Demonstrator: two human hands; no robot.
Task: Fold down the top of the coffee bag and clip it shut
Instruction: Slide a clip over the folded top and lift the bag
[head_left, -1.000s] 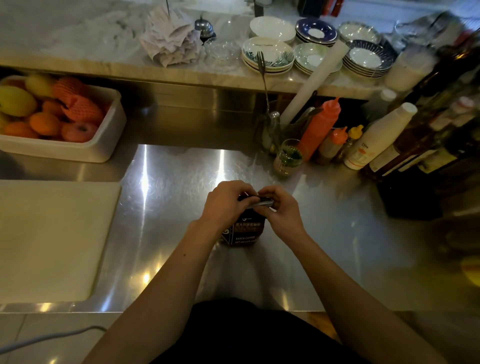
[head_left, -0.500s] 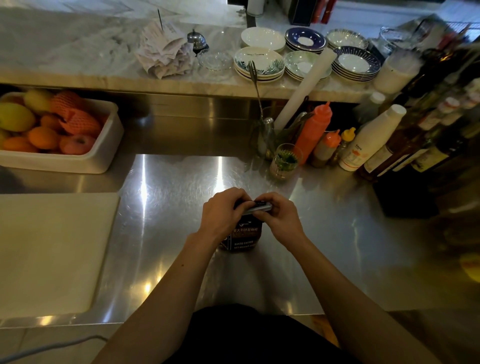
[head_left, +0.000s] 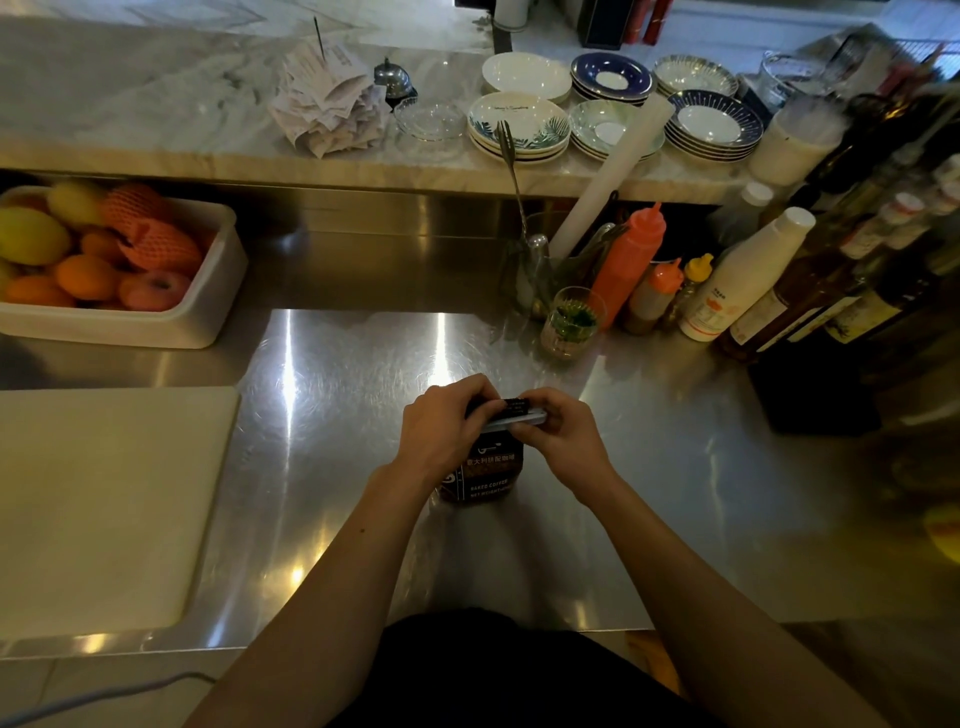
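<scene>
Standing at centre frame on a steel counter (head_left: 332, 374), a dark coffee bag (head_left: 485, 475) is pinched at its folded top by both hands. From the left, the left hand (head_left: 441, 431) closes over the fold's left end; the right hand (head_left: 563, 441) holds the right end against a pale clip (head_left: 517, 420). Whether the clip has fully bitten cannot be told. A clean closure likely calls for keeping the fold flat and tight, then seating the clip squarely across it.
</scene>
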